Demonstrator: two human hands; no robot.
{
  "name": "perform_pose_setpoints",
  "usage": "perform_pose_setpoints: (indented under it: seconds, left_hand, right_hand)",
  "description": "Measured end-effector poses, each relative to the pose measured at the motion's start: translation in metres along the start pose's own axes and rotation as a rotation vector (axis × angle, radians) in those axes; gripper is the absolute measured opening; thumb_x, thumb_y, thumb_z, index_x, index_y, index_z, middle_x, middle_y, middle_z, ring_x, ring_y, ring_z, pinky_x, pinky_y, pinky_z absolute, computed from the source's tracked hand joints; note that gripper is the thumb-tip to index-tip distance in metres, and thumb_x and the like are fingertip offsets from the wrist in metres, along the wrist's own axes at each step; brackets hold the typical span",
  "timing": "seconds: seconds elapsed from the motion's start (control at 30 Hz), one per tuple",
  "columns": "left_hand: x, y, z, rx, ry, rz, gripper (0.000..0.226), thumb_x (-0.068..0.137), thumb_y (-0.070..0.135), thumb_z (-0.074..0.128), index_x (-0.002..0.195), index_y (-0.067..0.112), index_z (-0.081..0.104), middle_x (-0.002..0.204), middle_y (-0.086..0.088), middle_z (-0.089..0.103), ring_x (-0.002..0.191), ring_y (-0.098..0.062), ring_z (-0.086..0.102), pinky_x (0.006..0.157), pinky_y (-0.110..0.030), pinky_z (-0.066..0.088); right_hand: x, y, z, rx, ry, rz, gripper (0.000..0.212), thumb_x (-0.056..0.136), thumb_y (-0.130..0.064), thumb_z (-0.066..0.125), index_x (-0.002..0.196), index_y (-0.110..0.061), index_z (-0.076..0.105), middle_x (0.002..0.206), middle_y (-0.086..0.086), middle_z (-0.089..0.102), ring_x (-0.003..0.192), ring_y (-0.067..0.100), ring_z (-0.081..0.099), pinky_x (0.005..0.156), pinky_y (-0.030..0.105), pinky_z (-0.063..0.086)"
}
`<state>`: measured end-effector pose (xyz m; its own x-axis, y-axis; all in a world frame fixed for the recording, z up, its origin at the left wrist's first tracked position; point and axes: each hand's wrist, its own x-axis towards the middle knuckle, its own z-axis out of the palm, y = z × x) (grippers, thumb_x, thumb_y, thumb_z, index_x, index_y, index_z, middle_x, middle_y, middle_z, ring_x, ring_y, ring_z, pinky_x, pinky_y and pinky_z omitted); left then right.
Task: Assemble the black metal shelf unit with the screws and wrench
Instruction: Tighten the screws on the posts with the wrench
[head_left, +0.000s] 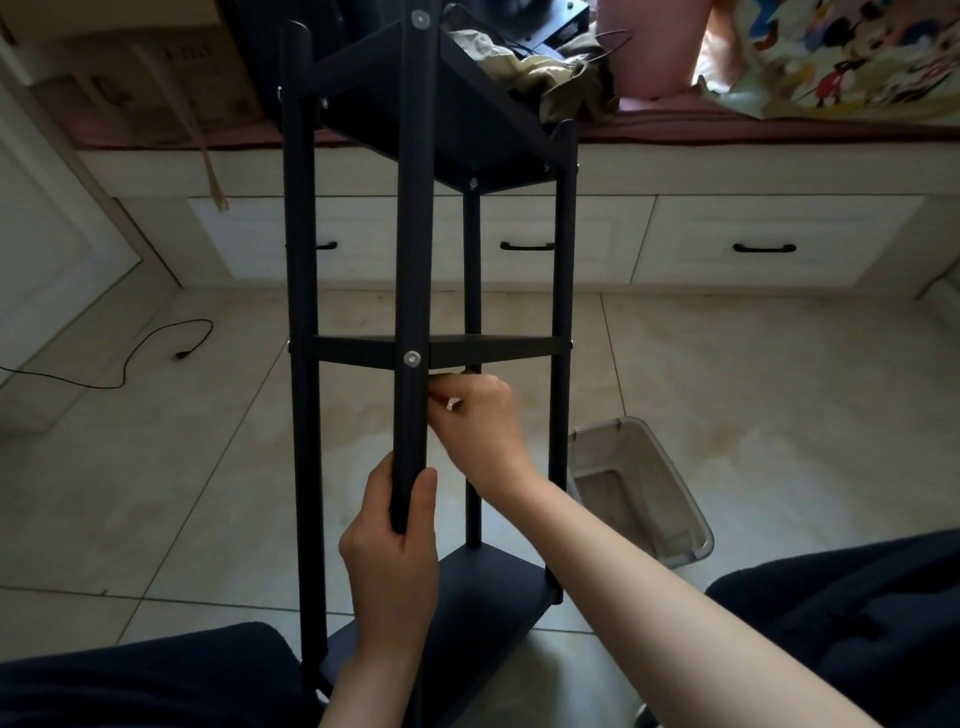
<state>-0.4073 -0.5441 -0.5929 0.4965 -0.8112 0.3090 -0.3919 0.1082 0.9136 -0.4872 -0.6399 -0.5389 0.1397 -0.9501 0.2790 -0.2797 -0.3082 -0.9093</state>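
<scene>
Left hand (392, 551) fingers gripping black shelf unit's (498, 351) front post, right hand (478, 428) pinching underneath

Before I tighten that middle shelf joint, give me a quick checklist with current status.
1. Near post steadied: ok, left hand grips its lower end.
2. Screw seated at middle shelf: ok, head visible on the post.
3. Right hand at the joint: ok, behind the post under the shelf.
4. Wrench engaged: cannot tell, only a small metallic glint among the fingers.
5. Top shelf fastened: ok, screw showing.
</scene>
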Motion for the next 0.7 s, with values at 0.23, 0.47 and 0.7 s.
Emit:
perform_pose_setpoints:
  seconds: [0.23, 0.47, 0.7]
  left_hand:
    - [0.012, -0.003, -0.015, 0.064, 0.003, 0.058, 0.054, 0.092, 0.058, 0.048, 0.116, 0.012, 0.065, 0.061, 0.002, 0.055, 0.05, -0.019, 0.055, 0.047, -0.038, 0.048]
    - [0.036, -0.011, -0.03, 0.149, 0.004, 0.133, 0.057, 0.097, 0.061, 0.043, 0.102, 0.008, 0.064, 0.056, 0.001, 0.052, 0.046, -0.019, 0.054, 0.045, -0.035, 0.047]
    - [0.038, -0.017, -0.034, 0.144, 0.02, 0.13, 0.055, 0.098, 0.058, 0.044, 0.101, 0.007, 0.065, 0.058, 0.005, 0.053, 0.047, -0.018, 0.054, 0.045, -0.028, 0.044]
  right_hand:
    - [0.001, 0.007, 0.027, -0.022, 0.142, -0.096, 0.013, 0.089, -0.014, 0.069, 0.096, -0.007, 0.078, 0.082, 0.009, 0.072, 0.074, 0.016, 0.062, 0.071, 0.026, 0.051]
    - [0.005, 0.009, 0.043, 0.039, 0.11, -0.028, 0.016, 0.093, -0.018, 0.066, 0.091, -0.008, 0.079, 0.078, 0.001, 0.075, 0.066, 0.0, 0.054, 0.066, 0.005, 0.038]
    - [0.004, 0.011, 0.029, 0.106, -0.026, 0.044, 0.019, 0.092, -0.012, 0.062, 0.083, -0.005, 0.077, 0.072, 0.008, 0.071, 0.066, 0.019, 0.061, 0.063, 0.031, 0.047]
